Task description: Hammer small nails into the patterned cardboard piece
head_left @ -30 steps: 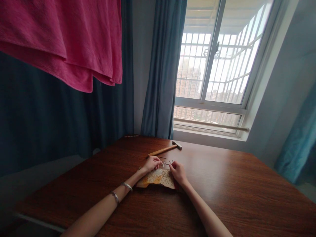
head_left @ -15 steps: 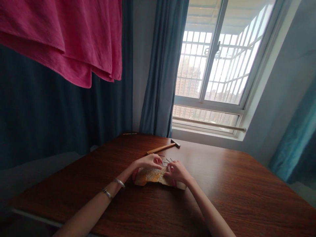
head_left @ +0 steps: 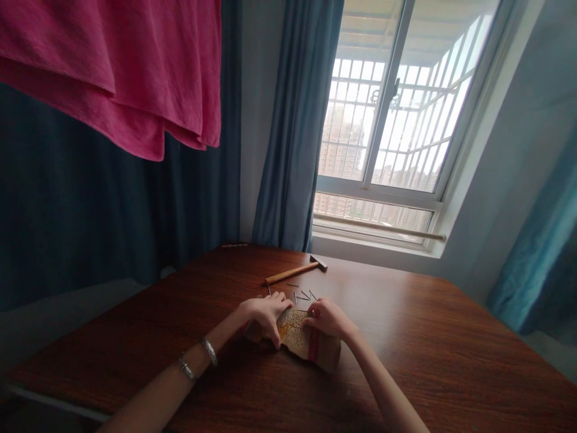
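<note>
A pale, wood-like block (head_left: 325,351) lies on the table in front of me, dotted with small dark holes, with an orange-brown patch and a red band near its right end. My left hand (head_left: 269,313) grips its left part, thumb on the near side and fingers over the far side. Against the block's far edge, my right hand (head_left: 327,317) has its fingers curled in a pinch; whatever is between them is hidden. Just beyond the hands are several nails (head_left: 305,296), some of them seemingly upright. Silver bracelets (head_left: 209,352) circle my left wrist.
Behind the nails, a hammer (head_left: 293,272) with a wooden handle lies on the brown table (head_left: 406,337). One thin nail (head_left: 293,285) rests near its handle. A pink towel (head_left: 180,78) hangs at upper left, before blue curtains (head_left: 288,150). A barred window stands behind.
My left hand has come down from above the block's far side and taken hold of its left part. The block has turned, its right end swinging nearer to me. My right hand stays pinched beside it.
</note>
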Demonstrator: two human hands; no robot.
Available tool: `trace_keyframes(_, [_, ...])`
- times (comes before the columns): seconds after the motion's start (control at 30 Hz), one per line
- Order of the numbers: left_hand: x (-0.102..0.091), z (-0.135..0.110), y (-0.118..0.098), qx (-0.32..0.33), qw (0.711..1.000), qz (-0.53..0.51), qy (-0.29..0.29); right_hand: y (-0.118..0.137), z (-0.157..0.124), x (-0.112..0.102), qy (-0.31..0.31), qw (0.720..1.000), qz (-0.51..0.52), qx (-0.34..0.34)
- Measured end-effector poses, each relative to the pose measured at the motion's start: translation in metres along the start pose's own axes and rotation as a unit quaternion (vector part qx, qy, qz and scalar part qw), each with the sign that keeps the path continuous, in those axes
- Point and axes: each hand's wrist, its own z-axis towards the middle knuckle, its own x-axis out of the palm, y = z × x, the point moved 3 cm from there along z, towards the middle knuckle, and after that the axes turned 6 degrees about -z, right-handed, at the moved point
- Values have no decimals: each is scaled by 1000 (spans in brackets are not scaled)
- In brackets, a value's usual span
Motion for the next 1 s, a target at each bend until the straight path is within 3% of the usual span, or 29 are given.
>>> trace_keyframes(0.2, [0,4,5,9,1000,-9,-2,-13,3,18,0,999,44,24])
trace_keyframes(0.3, [0,11,12,13,999,-14,-39,-18,5,25,6,997,65,31])
trace_keyframes(0.67, [7,29,23,28,983,-124,-130,-15,6,25,30,996,74,39])
trace_keyframes(1.0, [4,33,25,66,964,-235,-104,-7,2,18,11,995,94,21])
